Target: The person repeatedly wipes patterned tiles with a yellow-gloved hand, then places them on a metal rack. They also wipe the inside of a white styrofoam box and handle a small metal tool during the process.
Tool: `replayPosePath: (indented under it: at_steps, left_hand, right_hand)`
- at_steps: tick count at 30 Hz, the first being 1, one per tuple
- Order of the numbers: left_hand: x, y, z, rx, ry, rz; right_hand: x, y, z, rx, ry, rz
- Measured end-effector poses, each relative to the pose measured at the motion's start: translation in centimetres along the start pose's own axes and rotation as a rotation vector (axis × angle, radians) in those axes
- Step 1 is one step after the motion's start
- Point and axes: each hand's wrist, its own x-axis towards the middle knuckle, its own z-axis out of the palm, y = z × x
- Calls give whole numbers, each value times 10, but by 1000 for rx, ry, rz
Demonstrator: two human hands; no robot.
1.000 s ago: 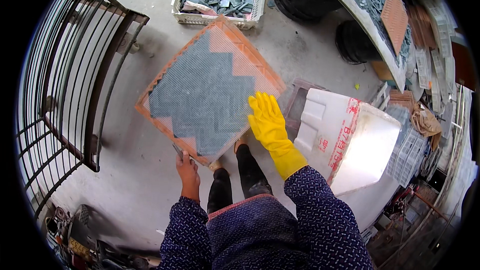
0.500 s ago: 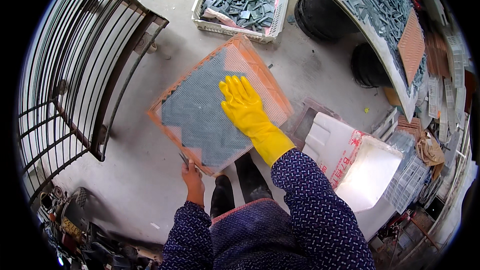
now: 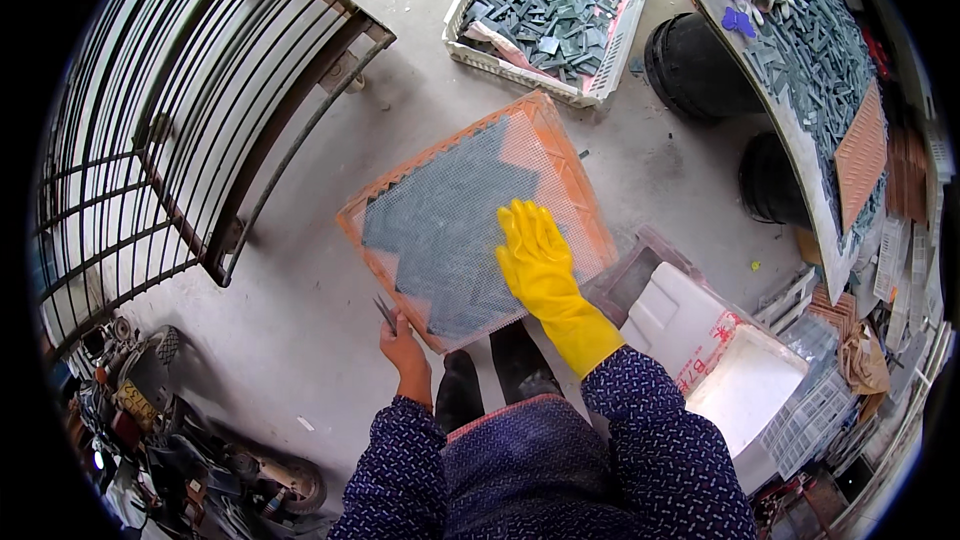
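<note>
A square orange plastic tray [image 3: 572, 155] is tilted in front of me, holding grey strip tiles [image 3: 430, 210] in a stepped pattern. White mesh [image 3: 578, 215] covers the tiles. On the mesh's right part lies my right hand [image 3: 535, 252] in a yellow rubber glove, fingers together and stretched out flat, gripping nothing. My left hand [image 3: 402, 345], bare, is closed at the tray's near left edge. Dark tweezers [image 3: 385, 312] stick up from its fingers, tips apart. Whether that hand also supports the tray cannot be made out.
A white crate [image 3: 610, 90] of loose grey strips stands ahead. At right, a table [image 3: 790, 110] heaped with strips rests on black buckets [image 3: 700, 70]. Nearer are a white foam box [image 3: 745, 370] and plastic racks [image 3: 815, 405]. A metal railing [image 3: 285, 145] and a motorbike [image 3: 150, 390] are left.
The gloved hand has slid over the mesh toward its near right side, fingers still flat. My view has shifted, so the scene sits further right. The left hand keeps the tweezers.
</note>
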Motion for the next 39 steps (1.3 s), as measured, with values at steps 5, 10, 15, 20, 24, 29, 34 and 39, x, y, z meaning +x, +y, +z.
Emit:
replayPosePath:
  at_steps: [5,10,15,20,24,29,34,39]
  left_hand:
    - [5,1,2,-96,-2,-28]
    - [17,-9,-1,-122,1,-51]
    - [37,-15,-12,-80,-45,-81]
    - [33,-9,-20,-274,-255,-153]
    - [8,11,-19,-415,-487,-261]
    - [-17,40,-24,-465,-775,-360]
    - [-49,86,-22,-471,-1009,-353]
    - [-78,102,-13,-551,-888,-424]
  right_hand:
    - [40,1,-1,-186,53,-16]
    - [-59,-23,-10,96,-181,-94]
    - [-108,-50,-51,246,-260,-4]
    - [-122,-46,-102,347,-41,217]
    - [-135,-36,-133,430,63,328]
    - [-154,-25,-149,580,-30,478]
    - [-147,-38,-186,690,17,529]
    - [-154,-11,-189,695,255,486]
